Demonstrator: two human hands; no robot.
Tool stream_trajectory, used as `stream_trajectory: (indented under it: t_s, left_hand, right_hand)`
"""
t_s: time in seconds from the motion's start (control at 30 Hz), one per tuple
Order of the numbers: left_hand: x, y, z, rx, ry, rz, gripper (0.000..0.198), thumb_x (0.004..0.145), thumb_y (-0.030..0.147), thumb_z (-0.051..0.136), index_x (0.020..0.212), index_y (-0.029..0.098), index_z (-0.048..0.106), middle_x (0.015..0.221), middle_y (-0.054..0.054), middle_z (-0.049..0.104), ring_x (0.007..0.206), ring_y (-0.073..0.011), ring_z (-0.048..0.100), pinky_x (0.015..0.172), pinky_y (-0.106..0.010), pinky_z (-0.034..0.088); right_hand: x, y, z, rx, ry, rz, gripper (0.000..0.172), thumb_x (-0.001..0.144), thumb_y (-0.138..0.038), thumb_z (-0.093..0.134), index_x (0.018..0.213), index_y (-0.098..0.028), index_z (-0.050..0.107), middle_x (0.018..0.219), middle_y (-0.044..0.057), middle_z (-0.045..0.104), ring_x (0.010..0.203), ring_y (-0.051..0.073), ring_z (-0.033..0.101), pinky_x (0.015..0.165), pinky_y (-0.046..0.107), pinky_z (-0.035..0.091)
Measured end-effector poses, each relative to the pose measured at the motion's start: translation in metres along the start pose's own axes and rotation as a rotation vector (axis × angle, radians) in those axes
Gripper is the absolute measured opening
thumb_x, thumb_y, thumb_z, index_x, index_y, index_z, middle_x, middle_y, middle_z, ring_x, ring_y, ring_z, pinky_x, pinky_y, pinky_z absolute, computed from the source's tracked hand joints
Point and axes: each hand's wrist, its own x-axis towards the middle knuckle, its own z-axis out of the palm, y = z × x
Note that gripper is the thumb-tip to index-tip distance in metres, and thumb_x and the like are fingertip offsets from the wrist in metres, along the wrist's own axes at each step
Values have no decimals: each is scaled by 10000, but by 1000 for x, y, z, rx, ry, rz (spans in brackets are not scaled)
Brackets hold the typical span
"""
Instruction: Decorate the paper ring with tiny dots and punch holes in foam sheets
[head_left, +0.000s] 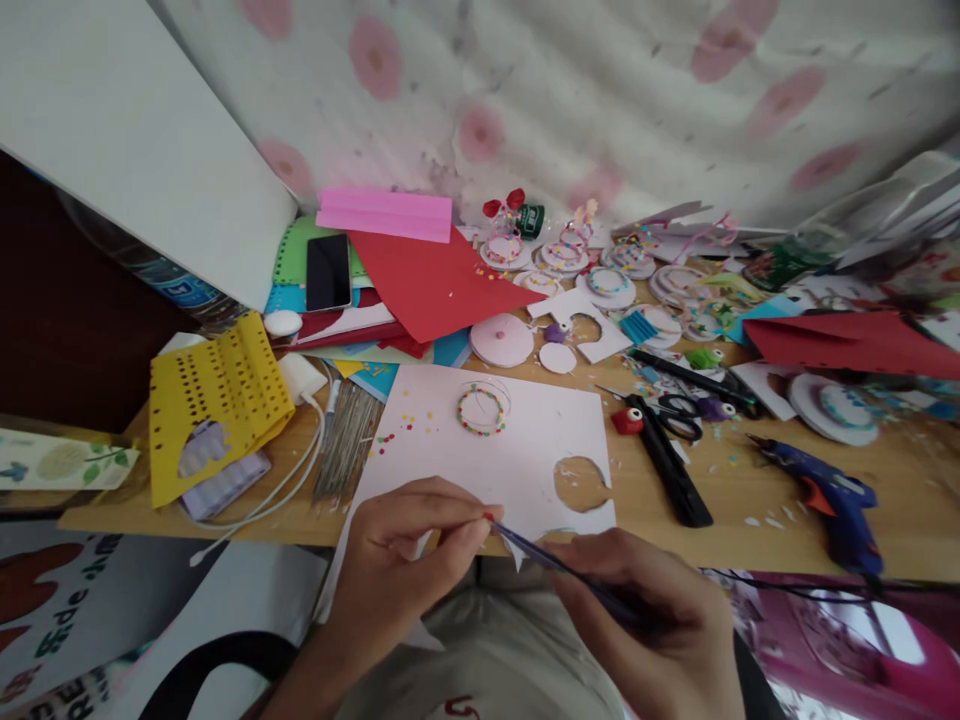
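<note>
Our left hand (420,550) is pinched nearly closed, thumb and forefinger meeting on a small red piece (489,517); its shape is mostly lost between the fingertips. From the right, our right hand (652,600) is closed round a dark slim tool (540,554), whose tip reaches the red piece. We cannot tell whether the tip grips it or only touches it, nor whether the tool has one prong or two, since the palm and curled fingers cover its rear part. Both wrists are partly cut off or in shadow at the near side.

Beyond our hands, a beaded ring (480,432) lies flat on the white sheet (431,465), with thin wire looping past its far right side; individual beads are too small to count. The sheet's near edge is partly hidden behind our fingers and seems to pass over the table (727,545) edge. Our widest room is on the paper, between the ring and the round cut-out at right. Farther left, a bundle of wires (349,440) borders the sheet; on the right, a black cutter (671,470) and a blue glue gun (832,500) limit sideways movement.
</note>
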Motion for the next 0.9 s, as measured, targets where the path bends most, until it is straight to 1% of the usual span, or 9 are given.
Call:
stream_trajectory:
  t_s: [0.3, 0.4, 0.47, 0.57, 0.67, 0.77, 0.83, 0.87, 0.9]
  left_hand:
    - [-10, -12, 20, -163, -78, -77, 145, 840, 225, 643, 902, 241, 774, 881, -40, 689, 783, -155, 646, 667, -240, 509]
    - [-12, -11, 33, -110, 15, -89, 151, 861, 237, 619, 776, 196, 737, 807, -36, 653, 778, -162, 632, 699, -258, 500]
    - [-11, -12, 35, -34, 108, -136, 207, 867, 236, 612, 679, 180, 680, 750, -24, 621, 751, -151, 605, 680, -244, 477]
    - [-6, -17, 28, 28, 195, -158, 268, 872, 248, 604, 614, 177, 599, 699, -6, 581, 713, -140, 564, 658, -234, 445]
    - [-4, -21, 14, 39, 190, -127, 260, 879, 272, 592, 635, 180, 603, 658, 6, 542, 671, -137, 533, 643, -238, 430]
    - [-6, -24, 6, 42, 158, -115, 280, 877, 313, 593, 632, 178, 594, 632, 10, 511, 631, -136, 499, 611, -243, 414]
    - [-9, -27, 4, 35, 134, -129, 309, 889, 334, 576, 621, 181, 555, 631, 12, 499, 624, -135, 483, 599, -243, 401]
    - [-11, -29, 4, 29, 119, -138, 316, 898, 339, 563, 624, 184, 534, 635, 15, 493, 627, -133, 477, 600, -242, 395]
    - [-13, -30, 5, 21, 103, -144, 318, 907, 338, 549, 630, 187, 515, 642, 18, 488, 633, -132, 473, 603, -240, 389]
  right_hand:
    - [-3, 19, 11, 106, 67, -108, 96, 725, -233, 704, 634, -216, 678, 583, -8, 661, 508, 120, 597, 466, 186, 446]
    - [-6, 26, 21, 29, 23, -220, 75, 803, -231, 645, 740, -203, 674, 655, 11, 683, 554, 130, 618, 488, 194, 470]
    - [0, 31, 18, -81, -110, -292, 108, 859, -235, 579, 851, -197, 680, 697, 23, 686, 584, 136, 619, 526, 212, 486]
    - [25, 46, -15, -306, -158, -351, 218, 918, -288, 481, 920, -193, 677, 789, 57, 678, 706, 177, 639, 616, 265, 502]
    - [58, 72, -75, -684, 283, -229, 337, 897, -417, 504, 1024, -142, 651, 1020, 185, 654, 986, 321, 614, 845, 443, 470]
    - [81, 105, -136, -1064, 696, 179, 828, 723, -636, 619, 1196, 41, 555, 1149, 428, 518, 1179, 571, 435, 827, 630, 373]
    - [87, 127, -167, -1064, 632, 380, 986, 610, -704, 670, 1178, 92, 544, 1201, 533, 396, 1156, 662, 384, 698, 630, 383]
    - [89, 136, -178, -1071, 664, 383, 985, 564, -712, 692, 1128, 86, 567, 1182, 552, 384, 1127, 689, 377, 671, 643, 366]
    - [91, 143, -188, -1078, 655, 256, 919, 568, -704, 690, 1083, 50, 587, 1163, 537, 400, 1111, 688, 379, 652, 651, 349]
